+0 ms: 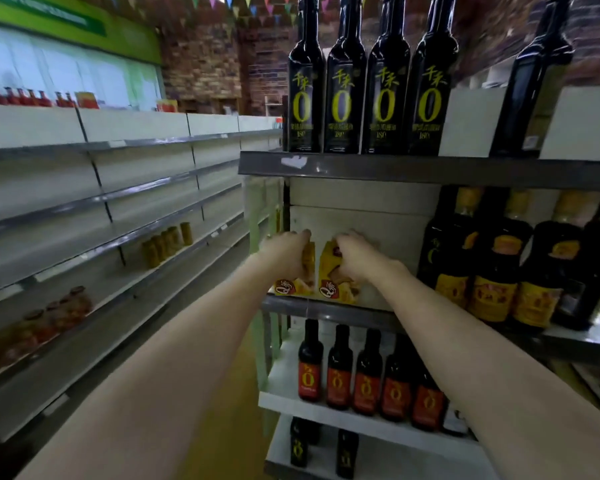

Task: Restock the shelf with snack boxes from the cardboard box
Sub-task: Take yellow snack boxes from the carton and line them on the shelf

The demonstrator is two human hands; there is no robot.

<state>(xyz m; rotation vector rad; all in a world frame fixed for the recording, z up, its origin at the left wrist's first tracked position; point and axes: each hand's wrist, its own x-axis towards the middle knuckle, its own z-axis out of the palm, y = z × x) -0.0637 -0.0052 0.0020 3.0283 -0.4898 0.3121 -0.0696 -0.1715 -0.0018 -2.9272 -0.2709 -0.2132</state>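
Two yellow snack boxes stand side by side at the left end of the middle shelf (326,308). My left hand (286,251) is closed over the top of the left snack box (297,284). My right hand (359,256) grips the top of the right snack box (335,284). Both arms reach forward from the bottom of the view. The boxes rest on the shelf board, upright, a narrow gap between them. The cardboard box is out of view.
Dark sauce bottles (364,98) line the shelf above, orange-labelled bottles (492,271) stand right of the snack boxes, and small red-labelled bottles (368,375) fill the shelf below. Long, mostly bare shelving (101,202) runs along the left across a narrow aisle.
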